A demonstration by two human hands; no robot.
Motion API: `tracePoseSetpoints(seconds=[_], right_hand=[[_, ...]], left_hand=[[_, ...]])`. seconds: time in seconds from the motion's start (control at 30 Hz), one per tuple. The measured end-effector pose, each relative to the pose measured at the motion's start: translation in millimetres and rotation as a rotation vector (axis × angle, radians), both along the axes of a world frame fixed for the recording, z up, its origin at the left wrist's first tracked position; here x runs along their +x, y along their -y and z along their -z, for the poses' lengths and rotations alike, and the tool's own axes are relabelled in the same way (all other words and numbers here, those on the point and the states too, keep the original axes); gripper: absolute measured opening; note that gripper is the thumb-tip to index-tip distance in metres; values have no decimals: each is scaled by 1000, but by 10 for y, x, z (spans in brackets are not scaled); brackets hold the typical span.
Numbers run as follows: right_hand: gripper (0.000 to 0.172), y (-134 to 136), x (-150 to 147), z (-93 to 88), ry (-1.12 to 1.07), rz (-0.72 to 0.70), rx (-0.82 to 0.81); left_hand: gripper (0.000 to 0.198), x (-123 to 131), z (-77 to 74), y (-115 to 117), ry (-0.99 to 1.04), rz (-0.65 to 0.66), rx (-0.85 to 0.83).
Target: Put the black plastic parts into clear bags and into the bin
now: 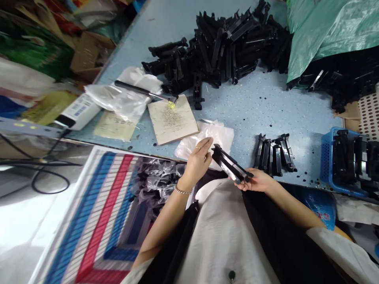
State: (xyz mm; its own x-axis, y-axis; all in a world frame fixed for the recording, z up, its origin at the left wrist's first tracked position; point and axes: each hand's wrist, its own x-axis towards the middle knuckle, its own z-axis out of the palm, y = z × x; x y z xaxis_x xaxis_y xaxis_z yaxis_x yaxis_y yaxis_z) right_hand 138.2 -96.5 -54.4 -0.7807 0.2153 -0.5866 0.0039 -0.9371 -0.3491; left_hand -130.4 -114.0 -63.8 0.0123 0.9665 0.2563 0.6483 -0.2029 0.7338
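My right hand (257, 181) grips the near end of a long black plastic part (230, 163) over the table's front edge. My left hand (199, 157), wearing a ring and a bead bracelet, pinches at the part's far end, right beside a stack of clear plastic bags (204, 140) on the blue table (260, 106). A short row of the same black parts (274, 154) lies just right of my hands. A large heap of black parts (219, 51) fills the far middle of the table.
A small board (172, 120) with a hammer (142, 90) lying on it sits left of the bags. A blue basket (328, 165) of black parts stands at right, a green plastic sheet (325, 31) behind it. A striped sack (112, 221) with bagged parts is at my left.
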Motion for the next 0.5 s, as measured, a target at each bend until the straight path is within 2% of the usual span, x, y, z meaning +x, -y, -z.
tracePoseSetpoints(seconds=[0.1, 0.17, 0.23, 0.3, 0.37, 0.43, 0.5], right_hand=[[20, -90, -203, 131, 47, 74, 75], [19, -117, -359, 152, 121, 137, 215], [18, -88, -478, 106, 240, 176, 452], [17, -32, -518, -6, 334, 112, 759], [18, -7, -451, -173, 322, -61, 1015], [23, -59, -280, -368, 318, -217, 1211], [32, -191, -44, -550, 514, -289, 1426]], left_hand=[[59, 156, -84, 172, 17, 156, 75], [65, 301, -140, 264, 35, 298, 86], [66, 411, -226, 333, 38, 406, 66], [60, 402, -379, 421, 19, 436, 42], [51, 218, -590, 576, -13, 391, -12], [46, -119, -774, 796, -66, 335, -128], [42, -498, -811, 1019, -142, 323, -302]])
